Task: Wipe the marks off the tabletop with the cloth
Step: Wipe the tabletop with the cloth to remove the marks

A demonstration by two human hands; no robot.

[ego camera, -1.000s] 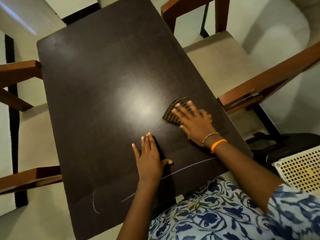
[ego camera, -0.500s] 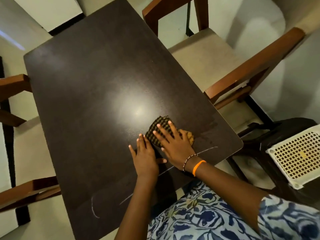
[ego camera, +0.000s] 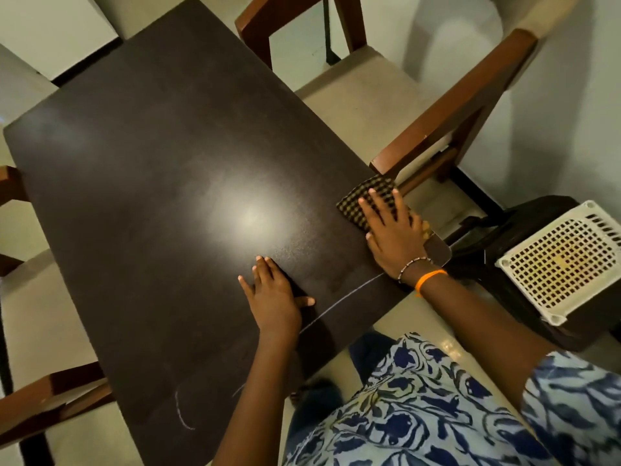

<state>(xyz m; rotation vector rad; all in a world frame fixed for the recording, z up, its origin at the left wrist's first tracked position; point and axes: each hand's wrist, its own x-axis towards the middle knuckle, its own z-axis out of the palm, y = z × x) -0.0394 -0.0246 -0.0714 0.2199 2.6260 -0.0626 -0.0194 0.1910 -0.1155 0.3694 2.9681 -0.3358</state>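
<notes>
Dark tabletop bears chalk marks among wooden chairs; right hand presses the checked cloth flat-fingered at the edge; left hand rests spread flat.

A home dining corner: dark tabletop, cushioned wooden chairs, plastic basket alongside.

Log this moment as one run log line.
right hand flat on checked cloth at table's right edge | left hand flat on tabletop | chalk line unwiped
</notes>
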